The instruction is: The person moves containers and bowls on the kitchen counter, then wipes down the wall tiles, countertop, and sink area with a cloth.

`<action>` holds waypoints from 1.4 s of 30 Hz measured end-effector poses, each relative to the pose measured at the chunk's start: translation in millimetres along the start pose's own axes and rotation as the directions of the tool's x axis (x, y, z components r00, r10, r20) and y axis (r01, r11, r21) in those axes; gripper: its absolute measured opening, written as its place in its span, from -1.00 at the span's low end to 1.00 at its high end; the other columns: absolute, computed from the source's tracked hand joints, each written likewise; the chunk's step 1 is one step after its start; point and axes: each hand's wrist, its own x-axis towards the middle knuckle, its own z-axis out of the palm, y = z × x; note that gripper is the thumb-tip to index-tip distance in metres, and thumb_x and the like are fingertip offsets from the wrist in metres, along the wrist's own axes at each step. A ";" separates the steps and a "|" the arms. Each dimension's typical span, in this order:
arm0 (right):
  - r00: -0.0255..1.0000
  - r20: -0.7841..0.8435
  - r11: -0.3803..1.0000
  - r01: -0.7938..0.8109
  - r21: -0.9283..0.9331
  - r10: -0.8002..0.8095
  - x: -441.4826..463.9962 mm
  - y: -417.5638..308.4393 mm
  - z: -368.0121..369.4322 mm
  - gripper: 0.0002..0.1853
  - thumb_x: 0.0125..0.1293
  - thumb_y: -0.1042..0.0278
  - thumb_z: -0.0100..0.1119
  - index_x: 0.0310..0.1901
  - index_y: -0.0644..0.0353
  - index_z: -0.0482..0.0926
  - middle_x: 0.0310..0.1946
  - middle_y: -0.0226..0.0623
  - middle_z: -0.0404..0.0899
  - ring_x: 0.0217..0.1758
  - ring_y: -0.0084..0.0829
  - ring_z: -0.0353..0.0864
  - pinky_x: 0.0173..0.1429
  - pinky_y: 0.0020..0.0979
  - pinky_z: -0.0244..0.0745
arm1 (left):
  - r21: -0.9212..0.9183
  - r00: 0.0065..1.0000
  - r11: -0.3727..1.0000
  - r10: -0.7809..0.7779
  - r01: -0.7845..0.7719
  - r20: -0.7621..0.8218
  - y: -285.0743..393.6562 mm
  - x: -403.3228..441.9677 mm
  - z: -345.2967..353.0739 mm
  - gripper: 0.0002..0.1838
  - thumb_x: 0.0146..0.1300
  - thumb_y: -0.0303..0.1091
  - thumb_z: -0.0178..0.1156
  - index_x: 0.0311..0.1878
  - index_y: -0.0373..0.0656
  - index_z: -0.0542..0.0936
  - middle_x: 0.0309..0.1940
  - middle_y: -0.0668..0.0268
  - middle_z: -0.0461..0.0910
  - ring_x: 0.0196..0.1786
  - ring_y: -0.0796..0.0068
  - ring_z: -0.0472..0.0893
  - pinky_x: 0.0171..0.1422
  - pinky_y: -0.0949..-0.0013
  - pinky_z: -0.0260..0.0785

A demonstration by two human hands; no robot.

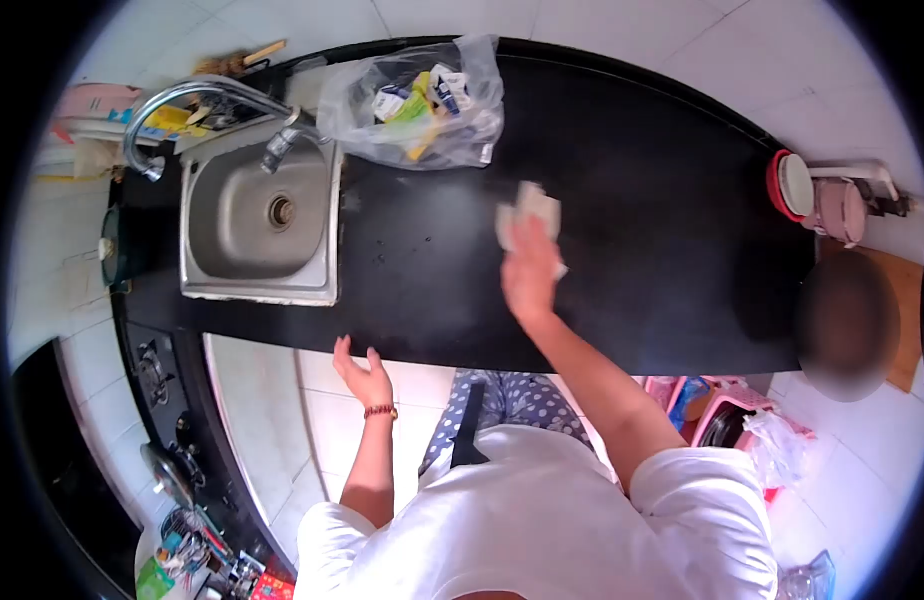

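Observation:
My right hand (530, 272) presses a pale cloth (540, 207) onto the black countertop (662, 250), right of its middle. The cloth is crumpled and shows past the fingertips and along the side of the hand, which is slightly blurred. My left hand (364, 378) is by the front edge of the counter, below the sink. Its thumb and fingers are apart and it holds nothing. A few small drops or specks lie on the counter between the sink and the cloth.
A steel sink (262, 270) with a curved faucet (207, 85) is on the left. Behind it lies a clear plastic bag (472, 140) with packets inside. Bowls (790, 185) stand at the right end. Pink baskets (727, 410) sit below the counter; a stove (167, 400) is at left.

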 end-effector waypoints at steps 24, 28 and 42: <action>0.998 0.033 0.993 -0.042 -0.109 0.046 -90.8 -198.3 97.9 -0.28 0.23 0.48 0.27 0.47 0.09 0.33 0.53 0.08 0.13 0.60 0.13 0.07 0.54 0.07 0.03 | 0.041 0.806 0.867 -0.478 0.496 0.348 -297.2 -23.4 -147.2 -0.76 0.24 -0.47 0.34 -0.01 -0.13 0.69 0.00 0.18 0.60 0.06 0.27 0.61 0.23 0.24 0.47; 0.981 -0.173 0.992 0.068 -0.105 -0.086 35.3 -236.9 179.1 -0.38 0.30 0.38 0.22 0.42 0.13 0.37 0.44 0.13 0.23 0.53 0.14 0.17 0.50 0.09 0.12 | -0.079 0.812 0.829 -0.516 0.553 0.272 -377.2 21.9 -195.0 -0.78 0.30 -0.46 0.27 0.01 -0.14 0.69 -0.12 0.29 0.61 -0.08 0.45 0.59 0.11 0.37 0.47; 0.926 0.329 0.975 0.215 -0.055 -0.185 -144.5 -306.6 151.7 -0.24 0.28 0.35 0.26 0.53 -0.01 0.26 0.56 0.03 0.09 0.62 0.09 0.07 0.56 0.10 0.02 | -0.104 0.528 0.573 -0.649 0.813 0.548 -435.6 47.2 -212.5 -0.71 0.35 -0.25 0.26 0.05 -0.14 0.69 -0.17 0.37 0.68 -0.21 0.58 0.61 -0.23 0.48 0.48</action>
